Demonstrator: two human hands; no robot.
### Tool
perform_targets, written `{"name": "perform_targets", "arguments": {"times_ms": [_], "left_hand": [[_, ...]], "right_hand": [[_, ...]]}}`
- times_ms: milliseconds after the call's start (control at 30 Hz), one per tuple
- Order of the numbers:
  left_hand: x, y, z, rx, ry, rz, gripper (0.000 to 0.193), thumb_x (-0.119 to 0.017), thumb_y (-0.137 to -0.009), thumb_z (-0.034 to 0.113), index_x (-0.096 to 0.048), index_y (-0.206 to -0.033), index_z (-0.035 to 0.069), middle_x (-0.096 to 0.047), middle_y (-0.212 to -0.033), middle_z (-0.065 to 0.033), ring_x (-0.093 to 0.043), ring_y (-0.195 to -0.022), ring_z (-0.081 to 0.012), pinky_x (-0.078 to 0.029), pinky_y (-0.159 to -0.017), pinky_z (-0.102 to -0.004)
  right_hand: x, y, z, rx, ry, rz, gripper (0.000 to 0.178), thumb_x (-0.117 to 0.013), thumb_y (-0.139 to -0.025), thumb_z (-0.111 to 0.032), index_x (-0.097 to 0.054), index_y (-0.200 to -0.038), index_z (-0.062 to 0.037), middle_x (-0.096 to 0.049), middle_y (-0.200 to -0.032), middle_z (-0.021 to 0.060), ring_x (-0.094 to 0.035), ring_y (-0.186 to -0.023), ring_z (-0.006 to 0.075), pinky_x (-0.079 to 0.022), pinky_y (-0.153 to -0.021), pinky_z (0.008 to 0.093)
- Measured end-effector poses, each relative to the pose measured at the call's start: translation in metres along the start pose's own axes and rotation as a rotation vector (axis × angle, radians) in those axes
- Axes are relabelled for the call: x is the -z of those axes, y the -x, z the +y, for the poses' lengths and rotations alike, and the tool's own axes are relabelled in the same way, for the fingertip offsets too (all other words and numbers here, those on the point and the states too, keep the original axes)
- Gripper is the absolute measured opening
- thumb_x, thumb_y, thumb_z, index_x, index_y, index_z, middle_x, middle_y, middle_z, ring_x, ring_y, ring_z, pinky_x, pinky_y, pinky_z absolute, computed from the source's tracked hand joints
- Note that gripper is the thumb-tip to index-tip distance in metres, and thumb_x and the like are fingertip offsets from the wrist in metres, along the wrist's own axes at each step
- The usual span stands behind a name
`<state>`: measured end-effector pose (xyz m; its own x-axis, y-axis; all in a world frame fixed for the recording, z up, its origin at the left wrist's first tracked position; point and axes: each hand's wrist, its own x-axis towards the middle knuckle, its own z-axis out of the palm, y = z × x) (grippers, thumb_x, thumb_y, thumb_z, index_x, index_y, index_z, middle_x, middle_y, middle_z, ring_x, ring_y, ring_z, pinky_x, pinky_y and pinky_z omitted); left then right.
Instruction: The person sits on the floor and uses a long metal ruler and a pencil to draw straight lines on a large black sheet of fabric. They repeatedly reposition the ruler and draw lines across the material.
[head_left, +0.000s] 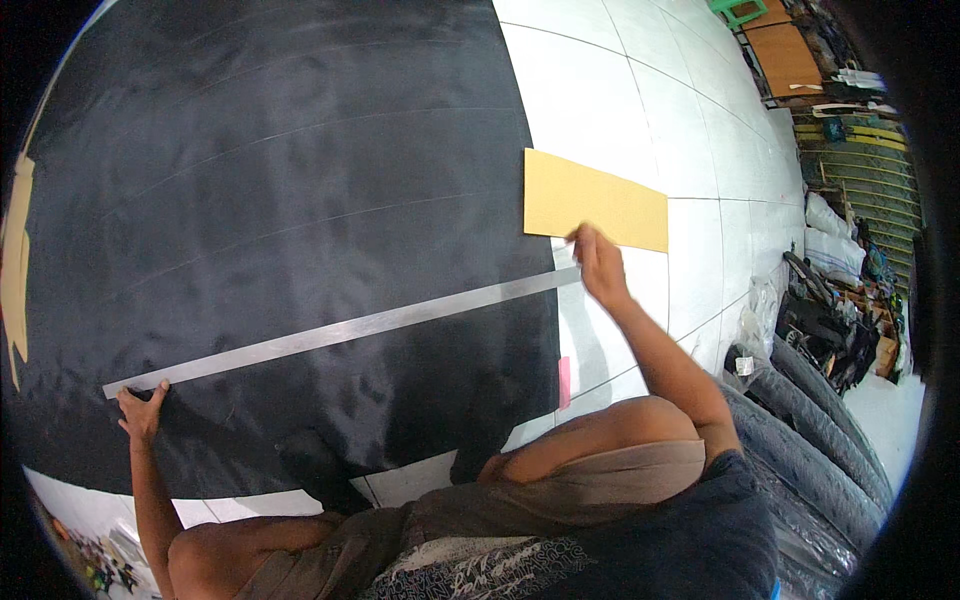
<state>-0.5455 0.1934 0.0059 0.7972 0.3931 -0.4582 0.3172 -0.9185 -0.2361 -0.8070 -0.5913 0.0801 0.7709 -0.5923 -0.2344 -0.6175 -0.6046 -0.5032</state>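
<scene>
Sheet over white tiles, dark rolls

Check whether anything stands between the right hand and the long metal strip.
Nothing visible does. The right hand overlaps the right end of the metal strip in this view, though I can't tell whether they touch. The yellow sheet lies just beyond the hand, not between them.

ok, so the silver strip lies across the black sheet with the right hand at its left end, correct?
Wrong hand. The head view shows the left hand at the left end of the silver strip; the right hand is beside the yellow panel.
</scene>
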Motion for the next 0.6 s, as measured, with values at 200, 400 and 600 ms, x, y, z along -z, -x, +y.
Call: {"name": "perform_targets", "arguments": {"times_ms": [200, 400, 600], "left_hand": [[0.000, -0.001, 0.009, -0.026, -0.013, -0.028, 0.134, -0.070, -0.071, 0.081, -0.020, -0.157, -0.008, -0.019, -0.166, -0.0251, -0.016, -0.156, -0.0384, -0.007, -0.122, -0.0648], [-0.023, -0.021, -0.012, -0.075, 0.004, 0.074, 0.129, -0.072, -0.072, 0.080, -0.025, -0.155, -0.007, -0.026, -0.162, -0.0243, -0.025, -0.152, -0.0408, -0.008, -0.119, -0.0682], [0.001, -0.004, 0.004, -0.030, -0.033, -0.041, 0.135, -0.071, -0.071, 0.081, -0.019, -0.156, -0.010, -0.018, -0.166, -0.0264, -0.017, -0.155, -0.0403, -0.008, -0.121, -0.0657]], "right_hand": [[-0.048, 0.066, 0.045, -0.148, -0.581, 0.117, 0.028, -0.054, -0.107, -0.020, -0.063, -0.121, 0.0031, -0.072, -0.107, 0.0131, -0.068, -0.101, 0.0172, -0.053, -0.090, 0.0309], [-0.062, 0.063, 0.070, -0.043, -0.444, 0.150, 0.018, -0.056, -0.106, -0.016, -0.060, -0.110, 0.0014, -0.068, -0.097, 0.0082, -0.065, -0.094, 0.0148, -0.051, -0.090, 0.0295], [-0.059, 0.063, 0.060, -0.012, -0.380, 0.111, 0.017, -0.053, -0.107, -0.014, -0.060, -0.108, 0.0021, -0.068, -0.095, 0.0089, -0.066, -0.094, 0.0155, -0.051, -0.090, 0.0290]]}}
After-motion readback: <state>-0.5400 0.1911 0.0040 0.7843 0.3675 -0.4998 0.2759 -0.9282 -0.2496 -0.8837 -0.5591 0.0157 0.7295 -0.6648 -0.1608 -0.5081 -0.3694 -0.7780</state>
